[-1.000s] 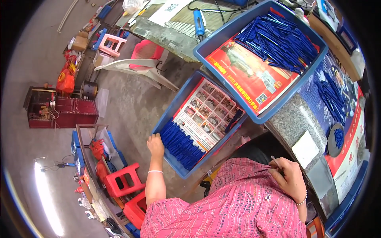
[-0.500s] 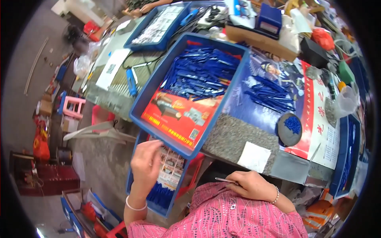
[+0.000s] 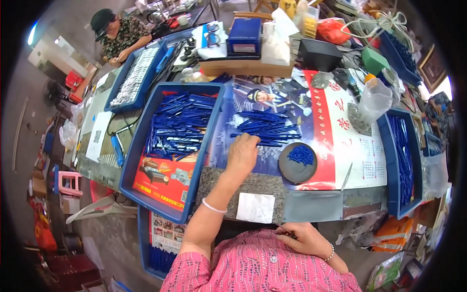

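Observation:
My left hand [image 3: 243,155] reaches over the table to the near left end of a loose pile of slim blue sticks [image 3: 270,127]. Its fingers are drawn together on the end of one stick; the fingertips are partly hidden. Close to my body, my right hand [image 3: 307,239] is closed around a thin metal tool, which looks like tweezers [image 3: 288,233]. To the right of the pile sits a round grey dish [image 3: 287,168] with many tiny blue parts [image 3: 301,155] in it. Left of my left hand is a blue tray [image 3: 127,171] filled with more blue sticks [image 3: 180,124].
A white paper square [image 3: 255,208] lies at the table's near edge. Another blue tray [image 3: 400,210] with blue sticks stands at the right. Boxes [image 3: 244,35] line the back. A person [image 3: 127,36] sits at the far left by a tray of white pieces [image 3: 136,73].
My left hand has moved from beside the blue tray's near end, right and forward to the pile of sticks. My right hand stays near my body with the tool. The view has turned rightward.

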{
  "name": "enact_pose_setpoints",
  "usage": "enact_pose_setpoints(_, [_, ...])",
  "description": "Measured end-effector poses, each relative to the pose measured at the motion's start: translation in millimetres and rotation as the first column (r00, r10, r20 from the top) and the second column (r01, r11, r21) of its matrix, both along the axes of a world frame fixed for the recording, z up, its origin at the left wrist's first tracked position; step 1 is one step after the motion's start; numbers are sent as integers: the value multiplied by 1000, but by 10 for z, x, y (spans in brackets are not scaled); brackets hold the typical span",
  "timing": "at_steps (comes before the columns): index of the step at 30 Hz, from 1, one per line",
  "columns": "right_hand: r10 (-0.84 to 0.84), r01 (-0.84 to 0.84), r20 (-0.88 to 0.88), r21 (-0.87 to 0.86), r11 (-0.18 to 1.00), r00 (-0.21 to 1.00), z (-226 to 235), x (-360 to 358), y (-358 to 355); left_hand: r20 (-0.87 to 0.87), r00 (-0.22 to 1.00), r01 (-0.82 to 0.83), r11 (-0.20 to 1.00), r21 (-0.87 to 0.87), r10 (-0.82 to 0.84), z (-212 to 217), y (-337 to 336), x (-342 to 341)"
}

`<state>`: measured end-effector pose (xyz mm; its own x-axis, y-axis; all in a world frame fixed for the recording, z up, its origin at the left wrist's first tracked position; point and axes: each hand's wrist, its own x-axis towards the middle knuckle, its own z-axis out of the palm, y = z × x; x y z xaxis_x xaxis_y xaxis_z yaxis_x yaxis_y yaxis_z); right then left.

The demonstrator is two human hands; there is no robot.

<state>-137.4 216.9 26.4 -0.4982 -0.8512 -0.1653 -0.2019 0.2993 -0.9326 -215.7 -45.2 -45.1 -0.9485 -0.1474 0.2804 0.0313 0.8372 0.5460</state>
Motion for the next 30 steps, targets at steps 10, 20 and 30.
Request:
enact_pose_setpoints(10, [-42,40,-63,-32,999,997,-172,-105,179,95,990,127,935,-330,-101,-59,20,-175])
enact_pose_setpoints(20, [37,-53,-204,-74,996,978,-176,-30,-48,29,955,225,659,-717,-295,-162,183,-213])
enact_pose_setpoints(30, [31,-48,-251,-60,997,967,-152,45,-45,127,928,335,640,-691,-350,-54,146,-198])
